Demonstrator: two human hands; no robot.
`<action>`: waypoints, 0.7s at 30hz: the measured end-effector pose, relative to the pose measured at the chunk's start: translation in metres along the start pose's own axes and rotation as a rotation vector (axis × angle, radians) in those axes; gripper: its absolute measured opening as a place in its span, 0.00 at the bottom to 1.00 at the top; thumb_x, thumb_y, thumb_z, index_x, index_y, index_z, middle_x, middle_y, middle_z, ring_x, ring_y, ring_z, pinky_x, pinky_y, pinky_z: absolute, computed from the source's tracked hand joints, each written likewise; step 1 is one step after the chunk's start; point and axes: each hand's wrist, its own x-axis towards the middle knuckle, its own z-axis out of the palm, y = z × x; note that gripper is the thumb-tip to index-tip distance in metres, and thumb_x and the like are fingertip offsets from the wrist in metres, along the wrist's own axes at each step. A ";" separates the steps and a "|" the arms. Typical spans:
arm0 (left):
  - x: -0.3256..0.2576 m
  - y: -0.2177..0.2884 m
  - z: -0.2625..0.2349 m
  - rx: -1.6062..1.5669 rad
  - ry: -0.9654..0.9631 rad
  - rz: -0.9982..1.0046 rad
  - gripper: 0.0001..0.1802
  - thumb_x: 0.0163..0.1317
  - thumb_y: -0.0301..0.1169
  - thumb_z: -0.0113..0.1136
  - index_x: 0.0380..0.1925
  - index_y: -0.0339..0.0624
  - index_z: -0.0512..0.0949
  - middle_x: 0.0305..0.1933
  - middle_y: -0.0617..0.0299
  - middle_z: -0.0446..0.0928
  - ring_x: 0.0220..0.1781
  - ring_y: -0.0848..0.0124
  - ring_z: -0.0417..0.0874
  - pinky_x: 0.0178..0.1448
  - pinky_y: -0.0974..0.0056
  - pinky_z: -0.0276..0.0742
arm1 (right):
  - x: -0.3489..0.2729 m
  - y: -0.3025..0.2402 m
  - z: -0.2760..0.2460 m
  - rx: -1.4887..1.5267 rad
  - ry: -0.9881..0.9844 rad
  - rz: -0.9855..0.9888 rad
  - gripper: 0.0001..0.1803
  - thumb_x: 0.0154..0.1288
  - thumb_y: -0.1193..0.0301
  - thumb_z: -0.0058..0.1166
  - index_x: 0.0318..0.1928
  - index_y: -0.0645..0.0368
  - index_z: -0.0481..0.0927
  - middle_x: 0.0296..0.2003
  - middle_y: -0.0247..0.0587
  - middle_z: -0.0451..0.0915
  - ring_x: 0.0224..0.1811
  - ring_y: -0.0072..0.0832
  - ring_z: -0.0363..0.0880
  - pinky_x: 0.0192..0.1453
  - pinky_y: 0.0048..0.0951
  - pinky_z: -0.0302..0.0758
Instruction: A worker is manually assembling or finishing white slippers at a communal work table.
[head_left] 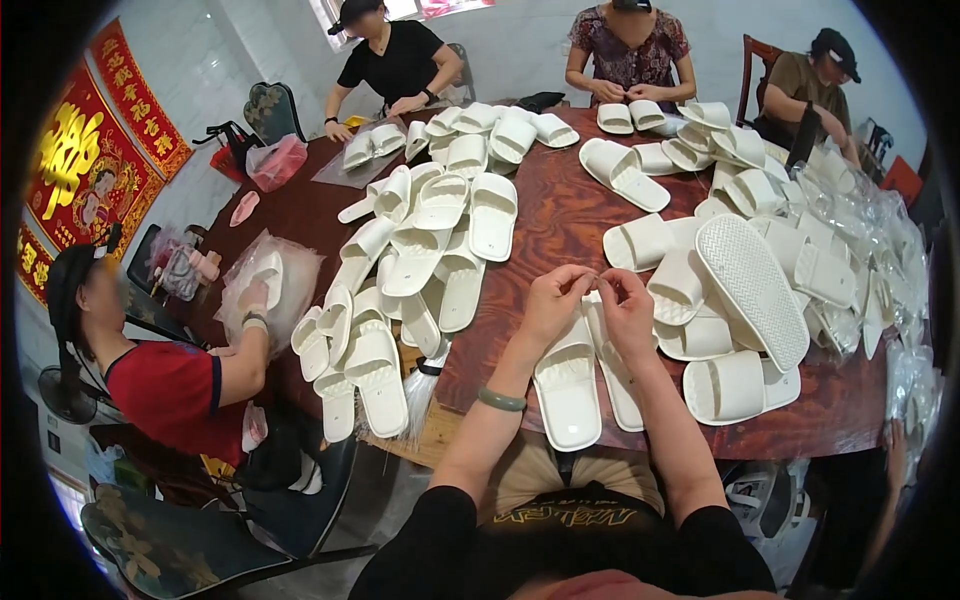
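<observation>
Directly in front of me, at the table's near edge, a pair of white slippers lies side by side, the left slipper [569, 405] and the right slipper [617, 385], toes pointing away. Over their straps, my left hand [560, 303] and my right hand [624, 312] meet with fingertips pinched close together. Whatever is between the fingertips is too small to make out. The hands partly cover the toe ends of the pair. A bracelet [501, 400] circles my left wrist.
White slippers are heaped left [400, 250] and right, one sole-up [752, 290], on the brown table [545, 195]. Plastic-wrapped slippers [850, 230] crowd the far right. White strands [422, 385] hang at the near edge. Co-workers sit around; one in red [170, 385] handles a bagged slipper [265, 275].
</observation>
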 end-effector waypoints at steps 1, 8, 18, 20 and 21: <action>0.000 0.001 0.001 -0.013 0.002 0.003 0.08 0.62 0.25 0.56 0.38 0.32 0.79 0.33 0.64 0.80 0.34 0.80 0.77 0.39 0.74 0.73 | 0.000 -0.001 -0.001 -0.001 -0.007 0.002 0.03 0.60 0.77 0.56 0.34 0.63 0.78 0.25 0.29 0.75 0.23 0.12 0.64 0.25 0.17 0.63; 0.000 0.002 0.000 0.010 -0.010 0.009 0.08 0.61 0.25 0.56 0.37 0.32 0.79 0.32 0.64 0.80 0.34 0.80 0.78 0.39 0.75 0.73 | 0.001 -0.003 -0.005 -0.023 -0.037 0.034 0.04 0.59 0.77 0.57 0.34 0.64 0.78 0.25 0.31 0.76 0.24 0.14 0.66 0.28 0.18 0.65; -0.001 0.003 -0.005 0.023 -0.010 -0.006 0.08 0.60 0.25 0.58 0.37 0.32 0.81 0.31 0.63 0.81 0.34 0.79 0.79 0.39 0.74 0.74 | 0.002 -0.003 -0.006 -0.029 -0.058 -0.004 0.05 0.57 0.76 0.57 0.34 0.64 0.78 0.24 0.32 0.76 0.24 0.16 0.67 0.28 0.20 0.66; -0.001 0.003 -0.006 0.007 -0.022 0.014 0.09 0.60 0.26 0.58 0.37 0.32 0.81 0.32 0.63 0.81 0.34 0.79 0.79 0.39 0.73 0.74 | 0.001 -0.003 -0.006 -0.050 -0.053 0.036 0.05 0.57 0.76 0.57 0.34 0.64 0.79 0.24 0.33 0.76 0.24 0.16 0.67 0.28 0.20 0.66; -0.001 0.003 -0.007 0.025 -0.017 0.002 0.09 0.60 0.26 0.58 0.37 0.32 0.81 0.32 0.62 0.81 0.34 0.79 0.79 0.40 0.73 0.74 | 0.001 -0.003 -0.005 -0.041 -0.060 -0.017 0.05 0.57 0.76 0.57 0.34 0.64 0.78 0.24 0.33 0.76 0.24 0.16 0.67 0.28 0.20 0.66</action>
